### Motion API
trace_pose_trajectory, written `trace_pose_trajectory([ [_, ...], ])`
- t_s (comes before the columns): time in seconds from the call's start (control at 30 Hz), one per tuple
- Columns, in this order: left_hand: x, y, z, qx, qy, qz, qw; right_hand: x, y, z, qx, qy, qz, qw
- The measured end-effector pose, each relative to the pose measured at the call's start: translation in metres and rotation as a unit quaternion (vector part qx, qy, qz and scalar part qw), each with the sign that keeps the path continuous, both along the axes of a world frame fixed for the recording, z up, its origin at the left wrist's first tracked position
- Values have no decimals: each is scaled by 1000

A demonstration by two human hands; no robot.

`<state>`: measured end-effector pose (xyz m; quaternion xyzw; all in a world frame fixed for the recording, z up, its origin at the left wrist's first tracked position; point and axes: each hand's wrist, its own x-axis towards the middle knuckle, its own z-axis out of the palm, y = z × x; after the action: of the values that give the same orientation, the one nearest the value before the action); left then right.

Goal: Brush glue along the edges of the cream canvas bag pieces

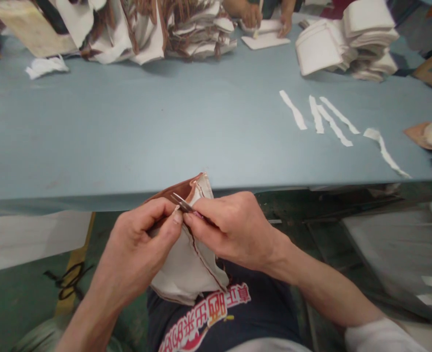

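A white fabric piece with brown leather and brown-edged seams [181,266] hangs between my hands, in front of the table's near edge. My left hand [142,244] pinches a small bit of its edge between thumb and forefinger. In my right hand [234,227] are small metal scissors [182,202], their blades pointing up and left, close to my left fingertips. The handle is mostly hidden by my right fingers. The brown leather part [179,191] shows behind the blades, by the table edge.
On the blue-green table [128,127] lie white strips [333,122] at the right and a crumpled white scrap [47,67] at the left. Piled pieces [197,32] and stacked white pads [318,49] stand at the back. Across the table, another person's hands [251,17] work on a white piece.
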<state>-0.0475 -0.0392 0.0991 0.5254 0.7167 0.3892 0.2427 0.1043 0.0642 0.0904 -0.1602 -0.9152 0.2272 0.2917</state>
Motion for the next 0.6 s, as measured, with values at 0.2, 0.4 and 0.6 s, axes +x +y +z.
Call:
trace_pose_trajectory([
  [0.2,12,-7,-31,-72,-78,-123,987,-7,35,46,-97,268,-128,950],
  [0.4,-7,-12,-7,-50,-120,-35,991,-16,113,-21,-41,-133,-187,972],
  [0.6,-14,-8,14,-37,-98,-80,991,-31,162,-80,2,-255,-208,944],
])
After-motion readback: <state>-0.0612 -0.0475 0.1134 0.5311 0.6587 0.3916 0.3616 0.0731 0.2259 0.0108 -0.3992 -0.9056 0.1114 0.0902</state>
